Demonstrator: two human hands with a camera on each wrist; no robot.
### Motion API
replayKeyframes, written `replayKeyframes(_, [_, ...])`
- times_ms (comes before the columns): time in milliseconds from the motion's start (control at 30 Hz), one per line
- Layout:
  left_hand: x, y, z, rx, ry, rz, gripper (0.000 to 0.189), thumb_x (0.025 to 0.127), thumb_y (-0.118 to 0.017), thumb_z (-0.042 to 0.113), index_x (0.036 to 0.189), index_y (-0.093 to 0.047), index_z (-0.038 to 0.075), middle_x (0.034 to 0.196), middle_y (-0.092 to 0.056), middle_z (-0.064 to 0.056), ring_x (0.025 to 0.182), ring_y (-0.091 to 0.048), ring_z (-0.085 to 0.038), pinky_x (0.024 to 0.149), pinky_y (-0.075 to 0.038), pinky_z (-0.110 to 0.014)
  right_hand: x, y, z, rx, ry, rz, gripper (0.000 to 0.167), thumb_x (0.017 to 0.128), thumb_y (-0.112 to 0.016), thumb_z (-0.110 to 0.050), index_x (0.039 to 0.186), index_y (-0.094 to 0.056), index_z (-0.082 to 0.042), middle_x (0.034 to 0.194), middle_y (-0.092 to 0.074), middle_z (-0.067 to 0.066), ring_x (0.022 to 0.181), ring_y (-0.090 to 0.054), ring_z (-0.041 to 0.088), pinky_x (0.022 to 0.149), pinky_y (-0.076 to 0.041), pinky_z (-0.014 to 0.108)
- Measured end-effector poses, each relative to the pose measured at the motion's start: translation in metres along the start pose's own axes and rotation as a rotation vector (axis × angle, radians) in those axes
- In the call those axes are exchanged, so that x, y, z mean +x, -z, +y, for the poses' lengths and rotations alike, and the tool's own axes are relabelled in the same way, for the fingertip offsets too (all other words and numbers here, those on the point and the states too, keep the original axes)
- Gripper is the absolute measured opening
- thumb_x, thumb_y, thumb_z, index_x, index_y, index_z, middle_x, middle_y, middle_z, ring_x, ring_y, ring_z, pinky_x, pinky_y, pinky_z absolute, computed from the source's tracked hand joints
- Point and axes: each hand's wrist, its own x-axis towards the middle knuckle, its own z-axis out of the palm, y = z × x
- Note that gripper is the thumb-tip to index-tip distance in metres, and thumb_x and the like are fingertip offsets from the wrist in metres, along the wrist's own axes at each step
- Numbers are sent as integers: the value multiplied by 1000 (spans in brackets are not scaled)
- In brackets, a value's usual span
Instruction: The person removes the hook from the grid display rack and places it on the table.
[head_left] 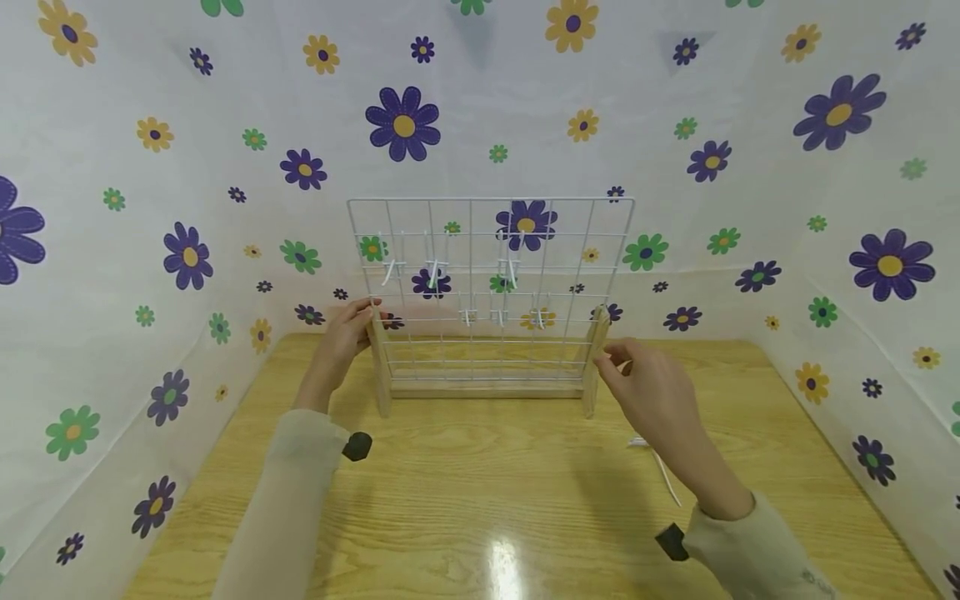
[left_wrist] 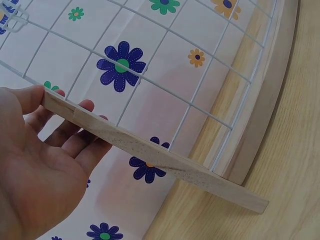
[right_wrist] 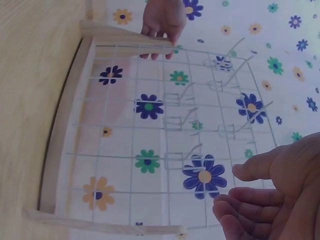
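Observation:
A white wire grid panel [head_left: 491, 199] stands upright in a wooden stand. My left hand [head_left: 341, 346] holds the top end of the left wooden post [head_left: 381, 367], with the thumb and fingers at its sides in the left wrist view. Beside the right post [head_left: 592, 358] is my right hand [head_left: 656, 396], fingers loosely bent and nothing between them. Three long white hooks [head_left: 435, 271] hang in an upper row on the grid. Lower down are three shorter hooks [head_left: 540, 318]. On the table, below my right hand, lies a loose white hook [head_left: 666, 479].
The wood-grain table [head_left: 465, 475] runs back to a flower-patterned cloth [head_left: 480, 100] behind the rack and along both sides. A wooden base bar [head_left: 487, 390] joins the two posts. Dark pieces [head_left: 357, 447] are attached at both wrists.

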Motion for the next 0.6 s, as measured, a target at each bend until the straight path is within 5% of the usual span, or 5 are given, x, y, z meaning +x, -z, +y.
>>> replayKeyframes(367, [0,1,-2,-3,-6,5,49,115,-32,24,157,-35,-2,153,-38,-33,148,-34,-41,123,-27,-53,22,2,-29,48,50,55,22,101,-68,-20,108,-74,0,95,-76,11,71,-68,22,52,-46,30])
replayKeyframes(600, [0,0,-3,-4,-12,7,50,115,-31,25,157,-34,-3,152,-39,-34,148,-34,-43,123,-27,-53,35,-3,-44,102,101,137,25,100,-71,-18,112,-73,3,96,-75,14,71,-67,24,57,-50,32])
